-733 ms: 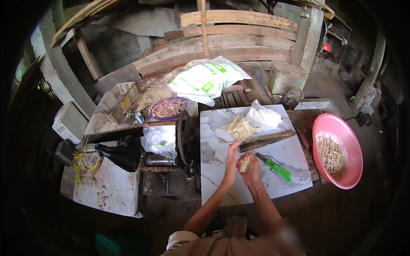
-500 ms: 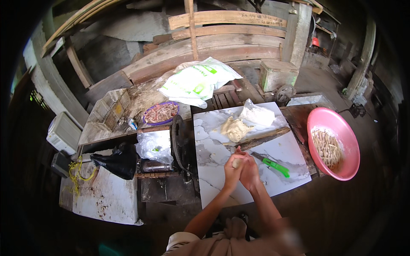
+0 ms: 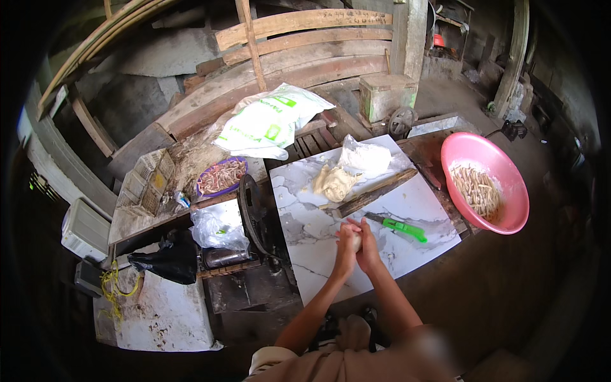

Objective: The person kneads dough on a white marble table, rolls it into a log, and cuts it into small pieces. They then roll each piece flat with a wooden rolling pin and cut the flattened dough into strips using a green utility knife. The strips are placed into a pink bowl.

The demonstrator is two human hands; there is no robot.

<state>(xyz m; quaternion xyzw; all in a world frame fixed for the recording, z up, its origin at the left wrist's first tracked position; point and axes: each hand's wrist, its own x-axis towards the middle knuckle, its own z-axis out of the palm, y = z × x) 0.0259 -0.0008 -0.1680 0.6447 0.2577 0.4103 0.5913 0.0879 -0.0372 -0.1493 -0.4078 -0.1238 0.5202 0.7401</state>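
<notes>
Over the near part of a white marble-patterned board (image 3: 305,245), my left hand (image 3: 347,250) and my right hand (image 3: 368,249) are pressed palm to palm. Between them is a small pale piece of dough (image 3: 357,242), mostly hidden by the fingers. Just beyond my fingertips a dark, worn wooden strip (image 3: 378,193) lies slantwise. To the right of my hands rests a knife with a green handle (image 3: 406,230), its blade pointing toward them. Farther back sit a large lump of beige dough (image 3: 336,184) and a clear bag of white flour-like powder (image 3: 367,157).
Right of the board stands a pink basin (image 3: 519,197) holding pale strips. At left are a hand-wheel machine (image 3: 247,207) with a clear plastic bag (image 3: 218,230) on it, a purple-rimmed tray (image 3: 202,191) of reddish strips and a black bag (image 3: 172,262). A white-green sack (image 3: 270,121) lies behind.
My palms have closed together more, covering most of the dough piece that showed between them earlier. The view has shifted, so surroundings sit farther left; the board's things stay put.
</notes>
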